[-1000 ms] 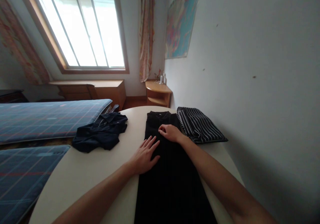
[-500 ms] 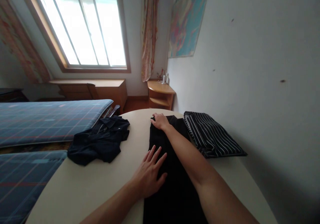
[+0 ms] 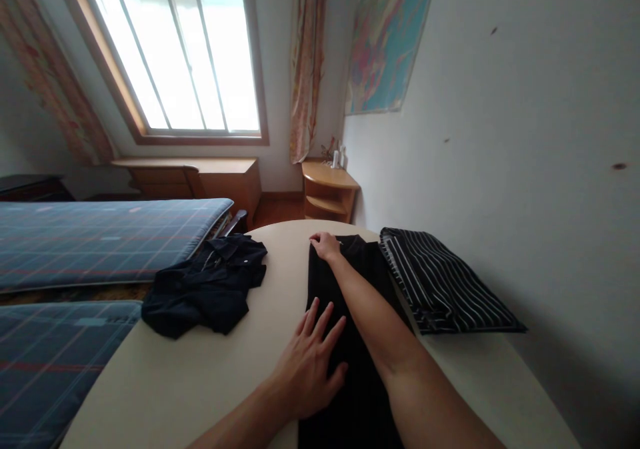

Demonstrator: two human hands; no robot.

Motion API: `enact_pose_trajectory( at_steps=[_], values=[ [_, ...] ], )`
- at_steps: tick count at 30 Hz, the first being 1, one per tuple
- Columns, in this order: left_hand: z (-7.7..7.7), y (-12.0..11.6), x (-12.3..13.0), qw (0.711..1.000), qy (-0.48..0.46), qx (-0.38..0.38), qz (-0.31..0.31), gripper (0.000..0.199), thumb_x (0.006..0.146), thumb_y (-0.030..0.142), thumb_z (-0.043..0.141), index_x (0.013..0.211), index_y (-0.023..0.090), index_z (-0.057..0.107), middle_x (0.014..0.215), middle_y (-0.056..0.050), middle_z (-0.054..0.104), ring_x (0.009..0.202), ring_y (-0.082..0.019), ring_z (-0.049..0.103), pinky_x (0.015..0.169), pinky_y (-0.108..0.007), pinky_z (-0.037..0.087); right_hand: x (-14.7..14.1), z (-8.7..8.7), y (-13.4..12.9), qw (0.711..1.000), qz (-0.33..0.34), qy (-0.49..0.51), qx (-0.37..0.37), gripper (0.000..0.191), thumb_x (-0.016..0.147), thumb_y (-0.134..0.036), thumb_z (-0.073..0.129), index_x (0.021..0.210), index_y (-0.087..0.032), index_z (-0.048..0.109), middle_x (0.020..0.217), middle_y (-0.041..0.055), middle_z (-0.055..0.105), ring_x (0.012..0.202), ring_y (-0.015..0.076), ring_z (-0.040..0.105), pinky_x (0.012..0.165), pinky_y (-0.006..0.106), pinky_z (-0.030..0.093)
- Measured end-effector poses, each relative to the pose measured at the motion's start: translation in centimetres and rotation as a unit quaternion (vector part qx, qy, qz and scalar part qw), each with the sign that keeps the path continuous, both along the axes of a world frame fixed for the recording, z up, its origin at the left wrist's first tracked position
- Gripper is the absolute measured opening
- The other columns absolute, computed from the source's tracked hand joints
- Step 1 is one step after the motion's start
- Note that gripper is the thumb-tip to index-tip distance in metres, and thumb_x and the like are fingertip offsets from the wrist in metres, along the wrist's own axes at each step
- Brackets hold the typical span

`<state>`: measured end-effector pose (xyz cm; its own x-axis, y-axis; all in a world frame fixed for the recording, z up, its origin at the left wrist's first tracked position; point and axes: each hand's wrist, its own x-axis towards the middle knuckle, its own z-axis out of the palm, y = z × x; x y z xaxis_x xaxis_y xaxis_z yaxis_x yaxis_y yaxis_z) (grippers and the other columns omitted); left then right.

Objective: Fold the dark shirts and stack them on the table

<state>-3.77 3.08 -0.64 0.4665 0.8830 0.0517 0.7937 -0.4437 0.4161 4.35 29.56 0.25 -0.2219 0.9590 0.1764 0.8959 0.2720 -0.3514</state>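
Note:
A long black garment [image 3: 327,289] lies flat on the cream table, running from its far edge toward me. I cannot tell its exact kind. My right hand [image 3: 326,245] reaches across to the garment's far left corner, fingers closed on the cloth there. Nearer to me, my left hand [image 3: 320,352] rests with fingers spread over the garment's left edge, holding nothing. My right forearm covers part of the cloth. To the right lies a folded black cloth with white stripes [image 3: 443,279], and to the left a crumpled dark navy shirt [image 3: 205,289].
The round cream table [image 3: 280,255] has a wall [image 3: 525,222] on its right. Beds with blue checked mattresses [image 3: 115,242] stand at the left, close to the table's edge. Beyond are a wooden corner shelf [image 3: 330,175], a desk [image 3: 225,166] and a window [image 3: 190,69].
My right hand's fingers have closed on the garment's far corner. My left hand stays spread over the cloth. The whole view has shifted slightly, so things appear farther right.

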Motion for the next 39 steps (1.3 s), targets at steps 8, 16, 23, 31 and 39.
enact_pose_trajectory(
  at_steps=[8, 16, 23, 31, 39],
  values=[
    [-0.2, -0.1, 0.1, 1.0, 0.011, 0.01, 0.002, 0.08, 0.088, 0.039, 0.059, 0.157, 0.029, 0.022, 0.165, -0.006, 0.007, 0.15, -0.036, -0.006, 0.119, -0.06, 0.016, 1.9, 0.6, -3.0, 0.987, 0.113, -0.021, 0.11, 0.033, 0.097, -0.023, 0.042, 0.118, -0.023, 0.068, 0.128, 0.0091, 0.062, 0.123, 0.0238, 0.048, 0.109, 0.04, 0.031],
    [-0.6, -0.2, 0.2, 0.999, 0.026, 0.035, -0.004, 0.078, 0.089, 0.041, 0.059, 0.157, 0.031, 0.022, 0.166, -0.006, 0.01, 0.15, -0.037, -0.004, 0.119, -0.059, 0.018, 5.1, -0.4, -6.9, 0.982, 0.176, -0.064, 0.03, 0.049, 0.102, -0.043, 0.037, 0.143, -0.021, 0.05, 0.158, 0.0086, 0.035, 0.147, 0.0268, 0.027, 0.118, 0.051, 0.017],
    [-0.6, -0.4, 0.3, 0.997, 0.041, 0.062, 0.002, 0.071, 0.092, 0.046, 0.055, 0.156, 0.032, 0.026, 0.165, -0.007, 0.014, 0.151, -0.037, 0.002, 0.118, -0.058, 0.021, 8.5, -0.1, -13.0, 0.992, 0.11, -0.013, 0.069, 0.047, 0.1, -0.04, 0.04, 0.136, -0.015, 0.057, 0.149, 0.0128, 0.048, 0.138, 0.0237, 0.042, 0.116, 0.039, 0.028],
    [-1.2, 0.8, -0.6, 0.994, 0.066, 0.084, 0.018, 0.067, 0.095, 0.051, 0.049, 0.155, 0.032, 0.027, 0.165, -0.007, 0.016, 0.151, -0.034, 0.003, 0.119, -0.054, 0.019, 12.8, -1.5, -19.0, 0.998, 0.033, -0.042, 0.024, 0.064, 0.098, -0.047, 0.039, 0.149, -0.008, 0.04, 0.155, 0.0192, 0.036, 0.145, 0.0321, 0.031, 0.117, 0.048, 0.025],
    [-1.3, 4.2, -1.4, 0.993, 0.082, 0.081, 0.023, 0.066, 0.095, 0.053, 0.046, 0.155, 0.029, 0.029, 0.164, -0.008, 0.019, 0.151, -0.033, 0.005, 0.118, -0.054, 0.02, 12.9, -3.1, -17.5, 0.997, 0.037, -0.051, -0.033, 0.069, 0.099, -0.056, 0.032, 0.154, -0.014, 0.032, 0.162, 0.0142, 0.023, 0.151, 0.0301, 0.013, 0.12, 0.052, 0.015]
  ],
)
